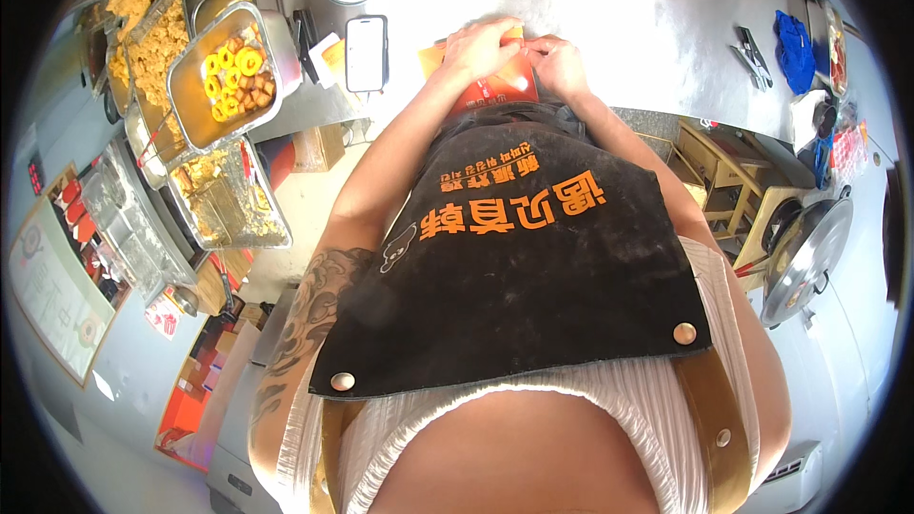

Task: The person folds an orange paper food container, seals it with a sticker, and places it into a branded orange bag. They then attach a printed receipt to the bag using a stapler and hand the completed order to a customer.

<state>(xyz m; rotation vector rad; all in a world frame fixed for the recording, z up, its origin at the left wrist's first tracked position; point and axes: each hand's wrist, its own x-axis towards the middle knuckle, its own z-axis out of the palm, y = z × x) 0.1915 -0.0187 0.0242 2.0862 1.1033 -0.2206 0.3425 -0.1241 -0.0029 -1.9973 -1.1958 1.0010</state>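
On the steel worktop (664, 78) close to my apron lies a red-and-orange printed food carton (520, 86), seemingly of paper or card. My left hand (482, 50) rests across its top, fingers bent over the far edge and thumb towards the right. Beside it, my right hand (560, 68) pinches the carton's upper right edge between thumb and fingertips. The two hands almost touch there. Strong glare washes out the surface around them, and my left hand hides much of the carton. Its near side bears writing.
Left of my hands lie a smartphone (366, 53) and black-handled tongs (305, 46). Further left, a steel pan (182, 114) holds yellow rings and brown cubes, beside piled fried food (153, 21). Rightward are a black-and-silver tool (751, 57), a blue cloth (795, 53) and a metal lid (810, 257).
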